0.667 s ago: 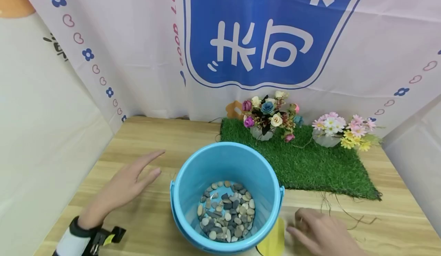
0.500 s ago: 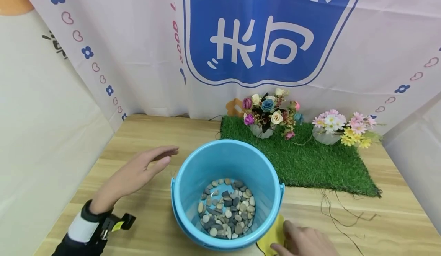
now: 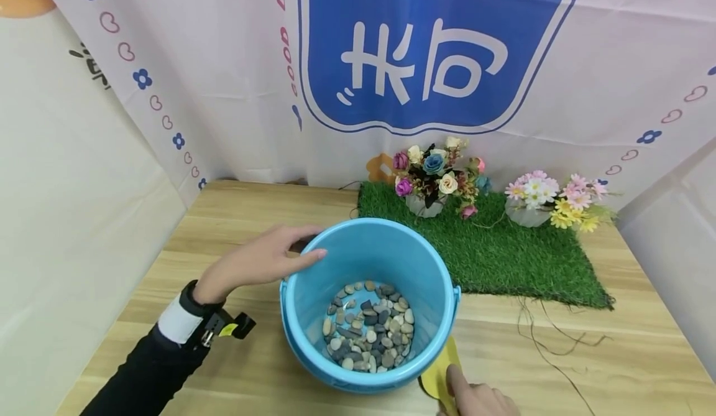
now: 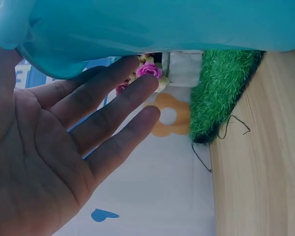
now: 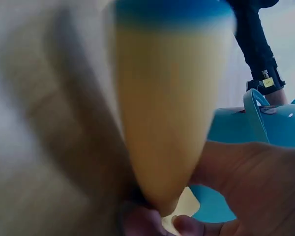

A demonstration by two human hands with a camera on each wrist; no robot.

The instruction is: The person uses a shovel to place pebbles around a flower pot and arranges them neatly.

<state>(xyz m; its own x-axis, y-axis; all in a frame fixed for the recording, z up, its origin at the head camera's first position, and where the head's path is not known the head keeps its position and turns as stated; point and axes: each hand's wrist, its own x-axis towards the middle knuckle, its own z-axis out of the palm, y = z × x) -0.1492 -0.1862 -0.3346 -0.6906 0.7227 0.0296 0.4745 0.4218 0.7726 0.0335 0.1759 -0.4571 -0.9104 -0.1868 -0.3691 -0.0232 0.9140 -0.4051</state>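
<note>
Left hand (image 3: 263, 262), fingers straight, has come in from the bare bench (image 3: 235, 217) to rest on the left rim of the blue bucket (image 3: 425, 267), mid-bench, pebbles (image 3: 366, 329) inside. Right hand (image 3: 475, 397) has slid near, pinching a yellow scoop (image 3: 439, 372) beside the bucket's near right; mostly cut off, wrist view blurred.

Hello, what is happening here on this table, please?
A person's left hand rests with straight fingers against the rim of a blue bucket that holds pebbles. The right hand grips a yellow scoop on the table beside the bucket, near its front. Behind, two flower pots stand on a grass mat.
</note>
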